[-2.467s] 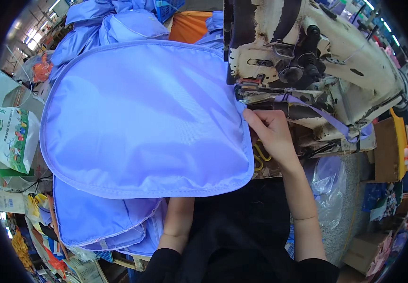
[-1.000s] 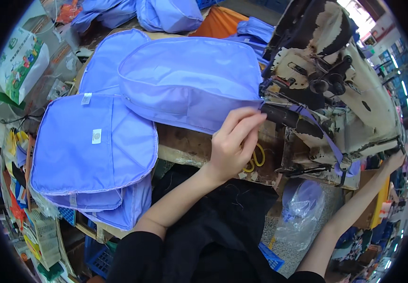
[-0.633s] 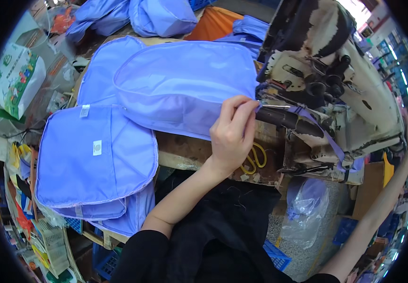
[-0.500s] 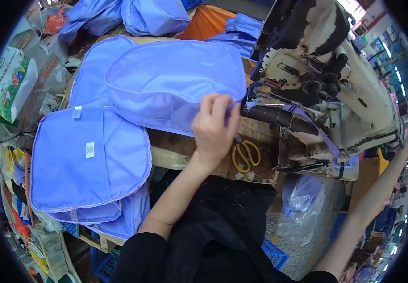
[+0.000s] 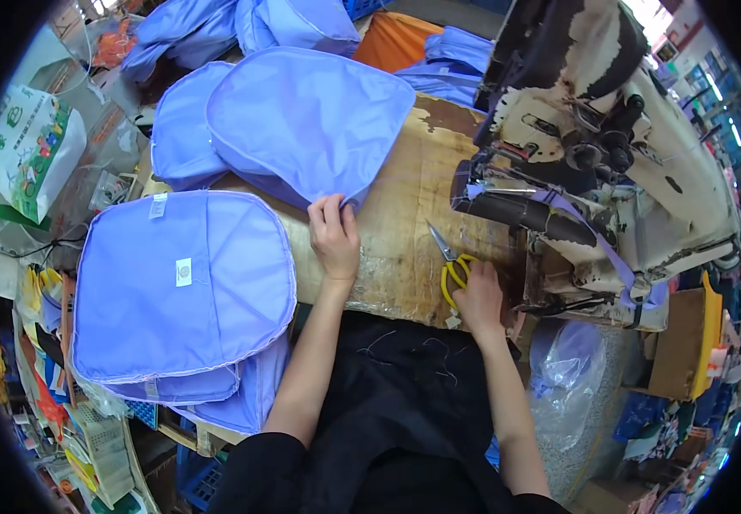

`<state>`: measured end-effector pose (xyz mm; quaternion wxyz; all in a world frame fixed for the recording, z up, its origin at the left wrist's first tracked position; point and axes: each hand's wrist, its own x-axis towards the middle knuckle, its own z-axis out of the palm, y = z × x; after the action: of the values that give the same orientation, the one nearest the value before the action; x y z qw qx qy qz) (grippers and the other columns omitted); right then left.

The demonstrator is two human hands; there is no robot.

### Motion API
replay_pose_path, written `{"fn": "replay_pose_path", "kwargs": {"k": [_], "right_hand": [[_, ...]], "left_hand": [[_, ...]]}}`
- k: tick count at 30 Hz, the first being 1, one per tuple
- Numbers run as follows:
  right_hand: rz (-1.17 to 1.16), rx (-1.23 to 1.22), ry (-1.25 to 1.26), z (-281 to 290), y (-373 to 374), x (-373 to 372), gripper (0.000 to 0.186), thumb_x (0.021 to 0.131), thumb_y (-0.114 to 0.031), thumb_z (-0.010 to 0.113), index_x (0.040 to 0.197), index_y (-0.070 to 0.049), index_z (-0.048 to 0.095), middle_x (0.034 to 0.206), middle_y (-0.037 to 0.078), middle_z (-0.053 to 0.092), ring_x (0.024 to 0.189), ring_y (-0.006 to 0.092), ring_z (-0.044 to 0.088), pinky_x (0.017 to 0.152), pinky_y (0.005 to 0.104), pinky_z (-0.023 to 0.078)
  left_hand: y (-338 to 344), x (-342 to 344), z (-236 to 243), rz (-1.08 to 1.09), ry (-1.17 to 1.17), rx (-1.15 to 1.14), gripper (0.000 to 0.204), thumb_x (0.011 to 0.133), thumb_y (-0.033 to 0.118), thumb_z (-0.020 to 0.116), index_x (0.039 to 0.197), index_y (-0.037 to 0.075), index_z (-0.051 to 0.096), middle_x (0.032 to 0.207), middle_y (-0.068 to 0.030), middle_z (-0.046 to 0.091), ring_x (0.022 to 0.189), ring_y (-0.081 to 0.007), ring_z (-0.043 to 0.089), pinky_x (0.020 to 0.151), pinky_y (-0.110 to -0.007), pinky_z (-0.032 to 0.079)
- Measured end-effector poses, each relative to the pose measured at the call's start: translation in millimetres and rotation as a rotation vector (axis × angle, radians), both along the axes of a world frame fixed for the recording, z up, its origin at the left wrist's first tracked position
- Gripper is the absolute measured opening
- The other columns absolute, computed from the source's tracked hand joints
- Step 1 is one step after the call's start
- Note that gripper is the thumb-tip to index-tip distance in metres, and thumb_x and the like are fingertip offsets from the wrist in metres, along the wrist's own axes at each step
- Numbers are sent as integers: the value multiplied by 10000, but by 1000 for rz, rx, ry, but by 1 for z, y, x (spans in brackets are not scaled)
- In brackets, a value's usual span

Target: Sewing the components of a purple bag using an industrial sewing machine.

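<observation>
Worn wooden worktop (image 5: 400,283) is before me in a crowded workshop, its surface stained and darker near the right side. On it, the fingers of my right hand (image 5: 480,300) are bent at the yellow handles of the scissors (image 5: 450,255). They touch the right loop, but I cannot tell whether they have closed around it. The scissors lie just to the left of these fingers, between my two hands and clearly nearer to the right one. Their long axis goes on a slant: the handles are toward me and toward the right hand, while the blades point away from me and a little to the left.

The fingers of my left hand (image 5: 334,244) are pinched on the near corner of a periwinkle-blue bag piece (image 5: 310,120). From this corner the cloth spreads away from me, and more to the left, up to a rounded far edge; the corner itself points toward me. It is soft and folded, so I cannot name its long axis with certainty. This piece partly covers another blue piece (image 5: 184,128) on its left.

Farther out, a stack of blue panels (image 5: 139,300) lies left of my left forearm, and the sewing machine (image 5: 679,154) stands beyond my right hand.
</observation>
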<state>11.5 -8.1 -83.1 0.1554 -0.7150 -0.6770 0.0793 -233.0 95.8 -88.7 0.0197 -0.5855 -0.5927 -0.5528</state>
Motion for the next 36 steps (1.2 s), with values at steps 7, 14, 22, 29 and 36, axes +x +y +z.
{"fn": "replay_pose_path", "kwargs": {"k": [7,14,22,29,36], "right_hand": [[94,-25,366,22,25,-39,356,795,-212,699,1051,-42,520,1034,164,596,842,334,604,706,414,492],[118,34,550,35,44,-52,311,810,-243,756,851,-29,534,692,63,517,579,225,468,557,348,408],[-255,-119,203,-6,13,1,400,874,-392,572,1127,-94,658,1135,119,662,980,322,643,779,396,521],[-199,514,203,-42,14,15,353,880,-252,610,1154,-43,536,1093,152,527,886,329,577,744,358,501],[-146,433,265,-47,14,19,378,911,-255,593,1197,-28,498,1133,150,507,960,329,564,769,360,492]], "left_hand": [[-5,1,-5,-17,-14,-12,250,856,35,615,1105,38,595,1054,-133,552,885,-307,575,787,-386,483],[-10,-3,9,-27,-35,-31,268,839,55,633,1105,30,605,1058,-127,575,900,-307,576,822,-389,468],[10,-17,38,99,-522,-140,484,892,107,610,1307,-49,415,1228,-223,482,1070,-306,520,904,-353,462],[43,-44,51,-436,-450,-133,468,956,334,579,1031,-129,566,948,-250,628,815,-299,581,813,-345,472],[101,7,112,-245,-206,41,441,951,323,565,991,-115,582,857,-202,630,742,-282,538,760,-356,451]]}}
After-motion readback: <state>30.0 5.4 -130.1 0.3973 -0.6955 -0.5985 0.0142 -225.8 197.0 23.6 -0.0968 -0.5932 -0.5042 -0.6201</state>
